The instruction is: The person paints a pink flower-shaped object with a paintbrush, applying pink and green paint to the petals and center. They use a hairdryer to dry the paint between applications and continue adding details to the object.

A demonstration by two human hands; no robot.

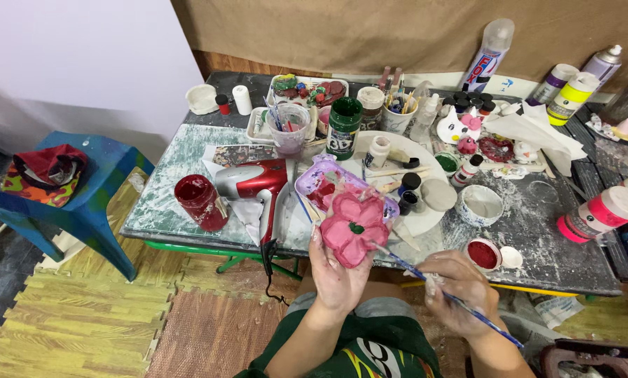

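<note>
Painting is seen under way on a flower-shaped plaster piece (pixel 354 229), held up above the table's (pixel 538 231) near edge. Its petals are judged almost fully coated in pink, with a dark green spot at the centre; a few pale patches near the rims are judged still uncovered. The left hand (pixel 336 269) is cupped beneath the piece, fingers curled up round its lower edge. A thin blue-handled brush (pixel 440 290) is pinched in the right hand (pixel 461 283), bristles laid against the flower's right petal.

Containers, largest first:
- Round white tray (pixel 426 217), centre of the table: small dark paint pots (pixel 408 189) and wooden sticks are carried on it.
- Purple palette tray (pixel 321 183), just behind the flower: pink and red smears are held inside.
- Dark green paint jar (pixel 343 126), towards the far edge: lid shut, contents not seen.
- Red jar (pixel 200 201), near the left edge: open, red paint showing inside.
- Clear cup (pixel 288 128), left of the green jar: brushes are stood in it.
- White cup (pixel 398 112), far edge: sticks and tools are packed in.
- Small white bowl (pixel 482 204), right of the round tray: pale residue only.
- Small red-filled dish (pixel 483 253), near edge, just beside the right hand.

A red hairdryer (pixel 254 183) is laid between red jar and palette.
</note>
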